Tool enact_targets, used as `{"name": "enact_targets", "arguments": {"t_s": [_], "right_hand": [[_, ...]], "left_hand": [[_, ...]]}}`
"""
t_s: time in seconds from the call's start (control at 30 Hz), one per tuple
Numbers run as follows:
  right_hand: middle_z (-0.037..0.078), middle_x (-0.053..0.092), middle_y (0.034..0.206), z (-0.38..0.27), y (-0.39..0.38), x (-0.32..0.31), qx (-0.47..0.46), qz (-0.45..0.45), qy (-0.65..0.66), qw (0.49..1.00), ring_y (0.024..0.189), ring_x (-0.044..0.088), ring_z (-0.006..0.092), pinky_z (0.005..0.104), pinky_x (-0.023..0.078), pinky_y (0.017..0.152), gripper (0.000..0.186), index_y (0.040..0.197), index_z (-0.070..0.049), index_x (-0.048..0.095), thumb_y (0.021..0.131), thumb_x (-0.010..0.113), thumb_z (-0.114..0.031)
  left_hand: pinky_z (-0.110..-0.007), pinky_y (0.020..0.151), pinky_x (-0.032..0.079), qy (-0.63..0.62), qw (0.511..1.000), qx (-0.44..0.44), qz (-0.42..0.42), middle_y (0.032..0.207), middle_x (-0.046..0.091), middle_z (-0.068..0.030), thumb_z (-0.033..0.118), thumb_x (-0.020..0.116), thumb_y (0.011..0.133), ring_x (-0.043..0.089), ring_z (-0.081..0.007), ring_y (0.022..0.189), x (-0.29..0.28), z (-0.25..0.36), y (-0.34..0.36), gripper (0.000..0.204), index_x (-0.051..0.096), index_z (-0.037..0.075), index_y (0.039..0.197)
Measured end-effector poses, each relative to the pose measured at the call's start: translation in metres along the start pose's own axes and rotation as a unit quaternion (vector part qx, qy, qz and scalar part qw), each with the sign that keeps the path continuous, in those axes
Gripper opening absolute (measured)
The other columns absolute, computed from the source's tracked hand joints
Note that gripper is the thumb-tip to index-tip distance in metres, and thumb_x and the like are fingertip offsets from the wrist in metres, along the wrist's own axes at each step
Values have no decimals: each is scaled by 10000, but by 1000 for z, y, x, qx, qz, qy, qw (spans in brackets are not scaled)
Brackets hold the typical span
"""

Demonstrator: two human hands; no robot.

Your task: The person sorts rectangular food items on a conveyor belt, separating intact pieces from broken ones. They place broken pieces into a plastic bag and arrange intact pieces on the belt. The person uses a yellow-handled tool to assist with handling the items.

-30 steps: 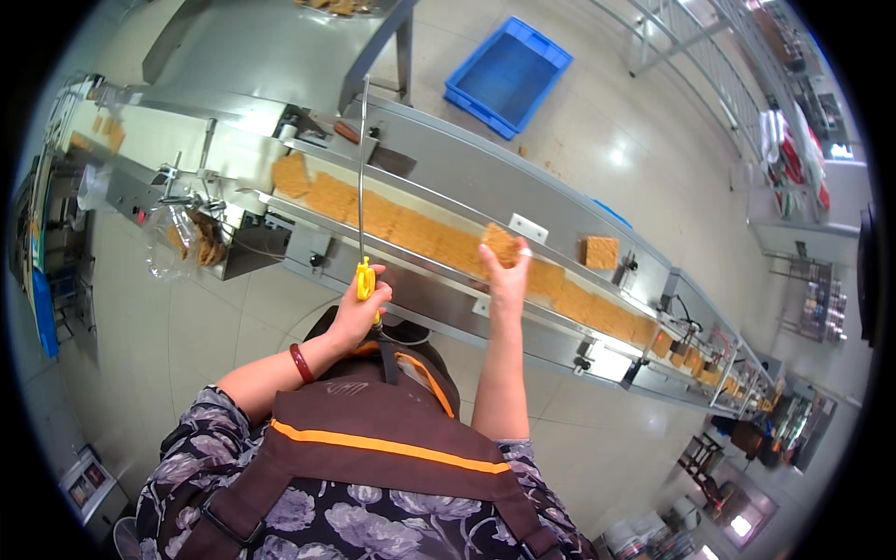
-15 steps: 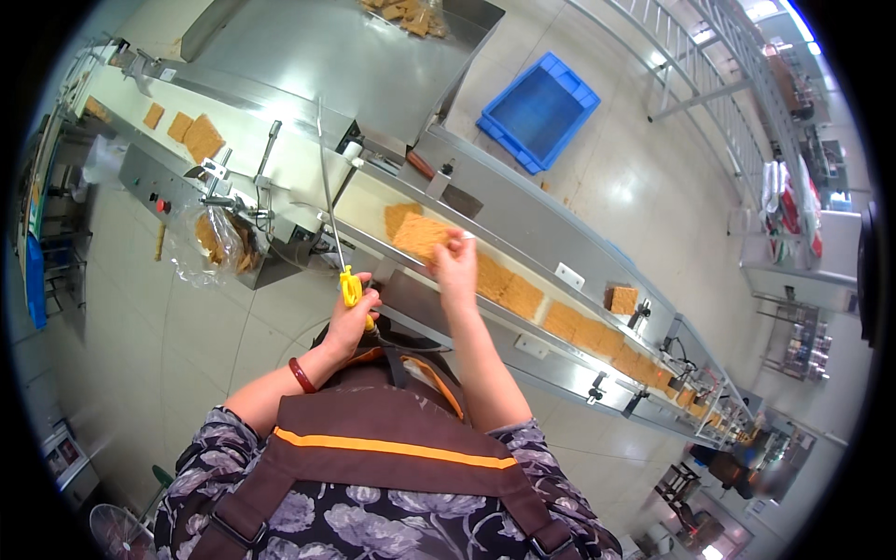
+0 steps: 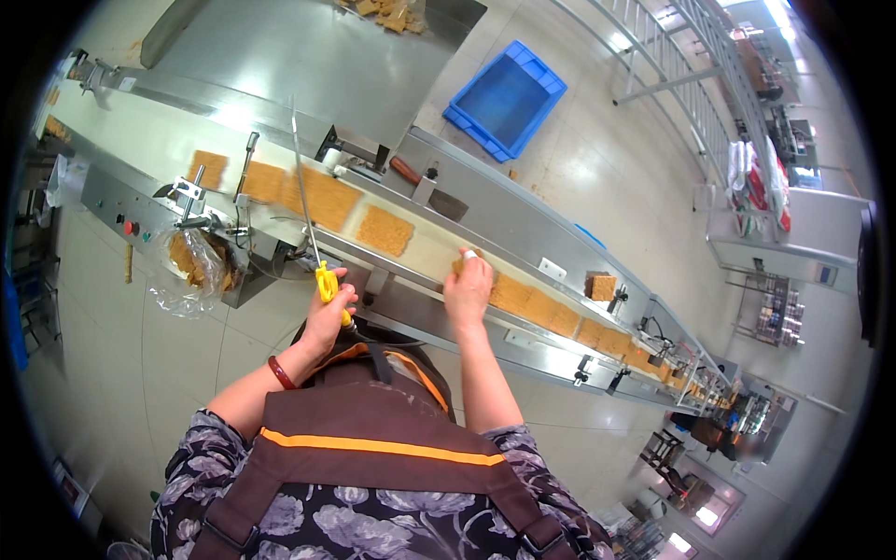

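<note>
My left hand (image 3: 327,313) is closed round a yellow air gun (image 3: 326,280) whose long thin metal nozzle (image 3: 299,168) reaches up across the conveyor belt (image 3: 436,261). My right hand (image 3: 469,291) is over the belt with fingers curled on a flat golden square piece (image 3: 456,267), mostly hidden under them. Left of it a single square (image 3: 385,231) lies apart, with larger squares (image 3: 319,201) farther up the belt. To the right runs a row of squares (image 3: 527,302). A small block (image 3: 602,287) sits on the far metal edge.
A metal table (image 3: 252,47) holding bagged broken pieces (image 3: 392,15) stands beyond the conveyor. A blue crate (image 3: 504,103) is on the floor. Metal racks (image 3: 709,93) are at right. A wooden-handled scraper (image 3: 406,170) lies on the far ledge, and a plastic bag (image 3: 191,261) hangs near the controls (image 3: 131,227).
My right hand has moved rightward along the belt from the piece it gripped. More squares have come in from the left. My left hand still holds the air gun. The view has shifted slightly.
</note>
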State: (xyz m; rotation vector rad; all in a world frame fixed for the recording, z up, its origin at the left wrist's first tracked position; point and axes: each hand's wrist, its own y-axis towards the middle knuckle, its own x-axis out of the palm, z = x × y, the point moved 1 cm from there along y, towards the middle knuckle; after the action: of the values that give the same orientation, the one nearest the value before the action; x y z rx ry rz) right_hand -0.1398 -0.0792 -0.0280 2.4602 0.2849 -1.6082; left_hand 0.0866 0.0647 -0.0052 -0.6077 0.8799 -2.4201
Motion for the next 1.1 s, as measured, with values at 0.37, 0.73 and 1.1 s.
{"name": "enact_targets", "arguments": {"t_s": [0.37, 0.73, 1.1], "right_hand": [[91, 590, 1067, -9, 6, -19, 9, 18, -22, 1000, 1035, 544, 283, 429, 441, 846, 338, 1038, -79, 650, 805, 700, -319], [101, 600, 1058, -17, 17, 18, 179, -15, 245, 953, 839, 592, 242, 380, 474, 705, 449, 1132, -73, 562, 752, 754, -216], [52, 631, 948, 93, -51, -98, 372, -139, 442, 805, 765, 612, 130, 268, 526, 654, 248, 1112, -35, 578, 872, 542, -86]], "left_hand": [[-241, 716, 481, -13, 1000, 12, -3, 967, 547, 15, 137, 589, 929, 563, -87, 862, 11, 6, 3, 404, 452, 85, 1305], [-248, 724, 482, 3, 1000, 8, -16, 976, 547, 10, 138, 587, 924, 571, -97, 876, 28, -2, 0, 405, 452, 90, 1303], [-247, 713, 485, 25, 999, 26, -4, 989, 522, -14, 128, 572, 922, 567, -102, 872, 53, -5, 2, 386, 449, 105, 1287]]}}
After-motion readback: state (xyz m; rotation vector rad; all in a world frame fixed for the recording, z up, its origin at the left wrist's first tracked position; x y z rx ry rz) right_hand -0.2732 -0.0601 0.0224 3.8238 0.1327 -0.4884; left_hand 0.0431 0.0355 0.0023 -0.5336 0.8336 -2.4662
